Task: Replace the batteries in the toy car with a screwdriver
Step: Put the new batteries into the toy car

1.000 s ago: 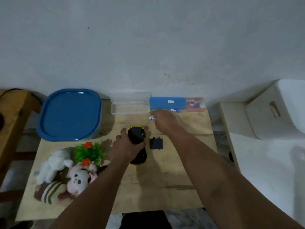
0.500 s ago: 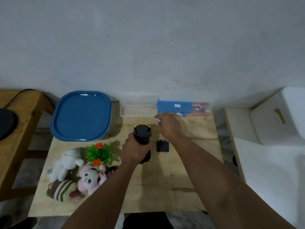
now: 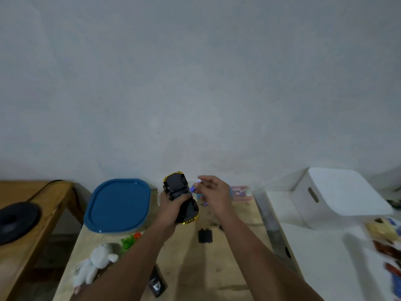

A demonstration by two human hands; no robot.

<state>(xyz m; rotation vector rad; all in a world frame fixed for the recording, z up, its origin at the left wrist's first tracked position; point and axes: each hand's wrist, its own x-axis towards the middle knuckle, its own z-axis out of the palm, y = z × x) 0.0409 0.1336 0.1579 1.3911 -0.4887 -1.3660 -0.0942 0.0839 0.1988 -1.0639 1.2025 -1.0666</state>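
Left hand grasping upturned toy car above desk, right hand pinching a battery beside it, black cover lying on desk

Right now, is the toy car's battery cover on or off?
Off. The left hand holds the toy car underside up, and the black battery cover lies apart on the wooden table.

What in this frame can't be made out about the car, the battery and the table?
- Head view: toy car battery bay, too small and dark to tell if cells are inside.
- Battery polarity markings: blurred, partly covered by right hand.
- Items at the table rear edge: hidden behind both hands.
- Left hand fingers: behind the car.
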